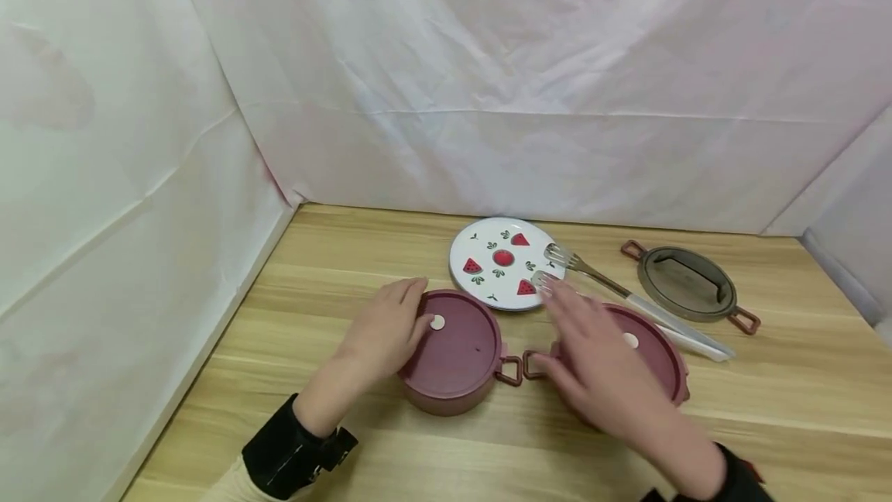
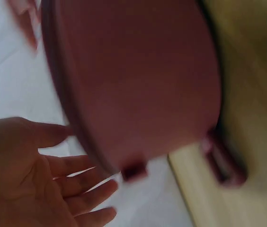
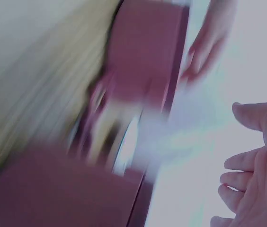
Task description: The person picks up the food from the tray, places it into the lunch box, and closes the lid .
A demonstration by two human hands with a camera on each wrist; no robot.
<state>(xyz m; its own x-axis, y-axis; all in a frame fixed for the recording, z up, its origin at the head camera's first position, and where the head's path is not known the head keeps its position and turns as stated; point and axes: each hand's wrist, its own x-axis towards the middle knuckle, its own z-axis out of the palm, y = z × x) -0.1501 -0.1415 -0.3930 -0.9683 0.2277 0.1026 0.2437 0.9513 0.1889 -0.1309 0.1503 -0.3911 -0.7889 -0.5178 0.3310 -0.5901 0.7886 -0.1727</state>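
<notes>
Two round maroon pots with small white spots on top stand side by side on the table. My left hand (image 1: 386, 331) is at the left pot's (image 1: 453, 366) far-left rim, its fingers loosely bent; in the left wrist view the thumb (image 2: 53, 135) is against or very near the rim. Above the right pot (image 1: 662, 362), my right hand (image 1: 602, 359) is blurred, with fingers extended and part of the pot hidden beneath it. The right wrist view shows the right palm (image 3: 261, 189) with nothing in it. A brown loop handle (image 1: 510, 370) juts from the left pot.
Behind the pots lies a white plate (image 1: 512, 281) with watermelon prints. One fork (image 1: 602, 279) rests on its edge, and a second fork (image 1: 697, 345) is partly hidden. To the right lies a dark, two-handled lid (image 1: 679, 285). White cloth (image 1: 488, 153) walls the wooden table (image 1: 432, 467).
</notes>
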